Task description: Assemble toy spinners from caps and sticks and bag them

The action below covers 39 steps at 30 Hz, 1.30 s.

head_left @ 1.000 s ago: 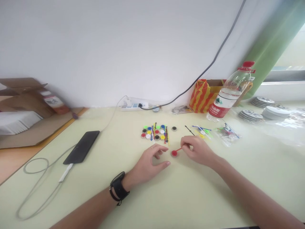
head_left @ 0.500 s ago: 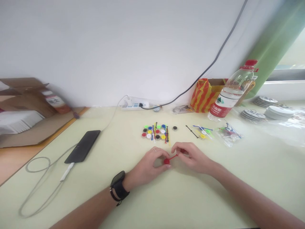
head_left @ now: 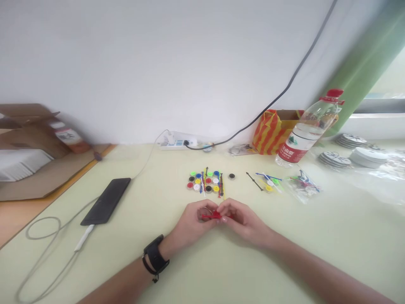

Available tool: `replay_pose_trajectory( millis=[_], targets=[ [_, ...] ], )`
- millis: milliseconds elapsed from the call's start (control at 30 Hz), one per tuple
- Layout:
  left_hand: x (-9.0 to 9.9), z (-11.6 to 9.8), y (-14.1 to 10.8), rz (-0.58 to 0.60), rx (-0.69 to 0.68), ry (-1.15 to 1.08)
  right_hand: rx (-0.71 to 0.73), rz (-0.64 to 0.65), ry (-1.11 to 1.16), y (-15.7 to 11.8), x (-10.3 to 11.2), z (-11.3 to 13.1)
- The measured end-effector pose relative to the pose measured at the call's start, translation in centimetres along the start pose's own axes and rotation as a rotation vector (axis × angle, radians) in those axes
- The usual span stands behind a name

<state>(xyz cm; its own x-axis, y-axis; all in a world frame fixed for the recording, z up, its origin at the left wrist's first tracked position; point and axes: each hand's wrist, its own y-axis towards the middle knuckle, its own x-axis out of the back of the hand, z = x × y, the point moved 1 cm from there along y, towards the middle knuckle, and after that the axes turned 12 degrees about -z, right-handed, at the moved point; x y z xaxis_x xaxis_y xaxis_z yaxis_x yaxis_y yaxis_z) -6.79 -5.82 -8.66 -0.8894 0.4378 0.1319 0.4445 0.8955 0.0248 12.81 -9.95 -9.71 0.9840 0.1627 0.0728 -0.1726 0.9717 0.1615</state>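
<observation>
Just above the table, my left hand [head_left: 196,218] and my right hand [head_left: 242,217] meet at the fingertips. Between them is a small red disc [head_left: 217,214], pinched by my left thumb and fingers. A thin red arrow pointer [head_left: 206,216] lies across the disc, its left end showing inside the curl of my left hand. My right thumb and fingers press on the arrow and disc where they join; the exact fit is hidden by the fingers. Beyond my hands sit several coloured discs [head_left: 198,181] with thin arrow pointers [head_left: 221,185] laid among them.
Loose arrows [head_left: 254,181] and a clear bag of parts [head_left: 302,185] lie right of the discs. Behind stand a water bottle [head_left: 299,139] and a striped bag [head_left: 265,133]. A power strip [head_left: 174,143] lies by the wall, a cabled phone [head_left: 106,201] at left, near a cardboard box [head_left: 28,114].
My right hand has moved left with the red arrow, up against my left hand. The arrow, earlier sticking out right of the disc, now lies across it. The view has shifted slightly.
</observation>
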Motion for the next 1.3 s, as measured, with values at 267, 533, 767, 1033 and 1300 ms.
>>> replay_pose_trajectory(
  millis=[267, 533, 767, 1033, 1300],
  targets=[
    [0.0, 0.1, 0.1, -0.036, 0.049, -0.008, 0.075, -0.122, -0.259, -0.2, 0.5, 0.2],
    [-0.1, -0.4, 0.1, -0.043, 0.097, -0.039, 0.444, -0.176, -0.443, -0.3, 0.8, -0.4],
    [0.4, -0.3, 0.3, 0.003, 0.127, -0.119, 0.354, -0.222, -0.354, 0.0, 0.7, -0.7],
    [0.9, 0.4, 0.5, 0.038, 0.165, -0.130, 0.280, -0.233, -0.248, 0.3, 0.6, -1.3],
    [1.0, 0.0, 0.5, 0.054, 0.125, -0.091, 0.257, -0.171, -0.228, 0.1, 0.9, -1.1]
  ],
)
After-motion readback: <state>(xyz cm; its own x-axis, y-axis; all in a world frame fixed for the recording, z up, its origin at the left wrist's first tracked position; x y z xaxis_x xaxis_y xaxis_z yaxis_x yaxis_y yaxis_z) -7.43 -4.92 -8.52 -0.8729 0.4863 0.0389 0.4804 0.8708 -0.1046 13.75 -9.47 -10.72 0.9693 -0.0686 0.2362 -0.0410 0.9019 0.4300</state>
